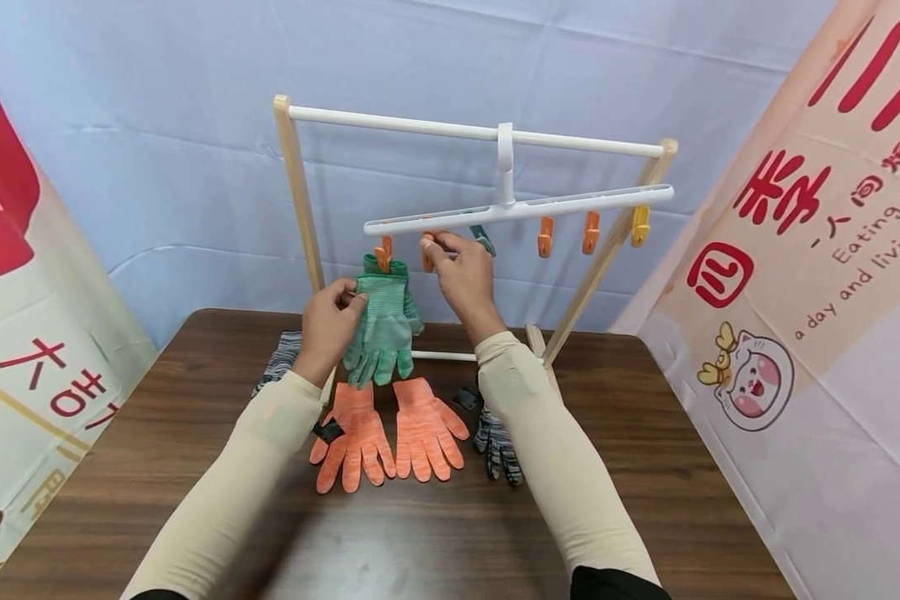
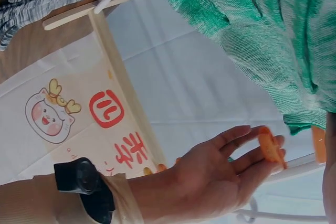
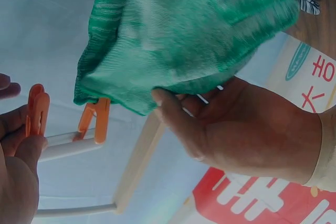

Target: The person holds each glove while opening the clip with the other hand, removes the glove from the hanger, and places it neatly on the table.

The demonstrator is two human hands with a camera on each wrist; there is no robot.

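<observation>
Left hand [image 1: 332,323] pinches the edge of the green gloves [image 1: 386,321] near the cuff, while the right hand [image 1: 465,277] holds an orange clip [image 1: 427,255] between thumb and fingers; whether that clip is squeezed apart is hard to make out. The gloves hang at the left end of the hanger [image 1: 592,201] from another orange clip [image 1: 383,253]. A tug by the left hand could drag the cuffs out of that single clip; a pull by the right could swing the hanger, since one hook [image 1: 505,152] carries it on the rack [image 1: 397,122]. Below, orange gloves [image 1: 426,429] lie flat on the dark wooden table [image 1: 645,467]. Pale cloth [image 1: 195,158] hangs at the far side, printed cloth [image 1: 855,358] at right.
</observation>
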